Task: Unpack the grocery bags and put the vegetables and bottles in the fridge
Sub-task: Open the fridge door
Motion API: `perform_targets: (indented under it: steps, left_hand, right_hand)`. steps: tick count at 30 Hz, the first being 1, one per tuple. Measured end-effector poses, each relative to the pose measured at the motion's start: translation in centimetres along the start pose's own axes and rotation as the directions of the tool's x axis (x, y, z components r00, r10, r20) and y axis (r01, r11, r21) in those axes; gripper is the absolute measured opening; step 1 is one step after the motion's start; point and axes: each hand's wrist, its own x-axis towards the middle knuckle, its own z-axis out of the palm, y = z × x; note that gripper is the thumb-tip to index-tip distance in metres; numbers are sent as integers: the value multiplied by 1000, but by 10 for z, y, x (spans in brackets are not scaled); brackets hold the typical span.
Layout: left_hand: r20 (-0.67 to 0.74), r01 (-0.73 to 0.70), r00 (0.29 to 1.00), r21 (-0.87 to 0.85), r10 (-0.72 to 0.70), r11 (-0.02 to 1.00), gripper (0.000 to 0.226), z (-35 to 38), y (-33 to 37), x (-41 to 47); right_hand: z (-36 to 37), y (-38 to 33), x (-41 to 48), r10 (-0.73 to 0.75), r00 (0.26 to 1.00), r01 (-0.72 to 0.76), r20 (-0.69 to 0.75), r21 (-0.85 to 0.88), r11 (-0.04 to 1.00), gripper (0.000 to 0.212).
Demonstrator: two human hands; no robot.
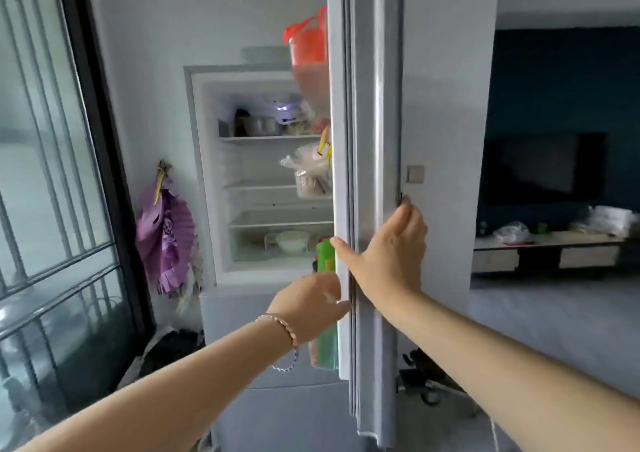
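Fridge door (369,122) edge-on before shelves (270,137)

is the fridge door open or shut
Open. The fridge door stands swung out edge-on, the shelves inside show, and the right hand holds its edge.

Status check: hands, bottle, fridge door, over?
Right hand grips the fridge door, open. Left hand at the green bottle by the door's inner side, grip unclear. Nothing seen blocking the door.

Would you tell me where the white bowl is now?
Head view: the white bowl sits low inside the fridge, just left of the green bottle by the door.
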Motion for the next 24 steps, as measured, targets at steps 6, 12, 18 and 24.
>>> perform_targets:
  steps: [6,12,18,24]
  left_hand:
    - [64,6,998,117,-14,993,19,7,32,14]
    - [44,55,997,128,-61,990,21,26,75,37]
    - [19,140,990,104,-143,985,10,67,115,77]
    - [-10,199,980,126,-200,972,12,110,155,122]
  right_hand:
    - [-44,64,28,271,963,-270,-8,-108,957,115]
    - [-76,134,72,436,899,-434,42,-50,900,100]
    - [-100,220,117,399,911,-399,104,-23,917,87]
    - [-105,284,158,360,911,-364,201,-16,931,87]
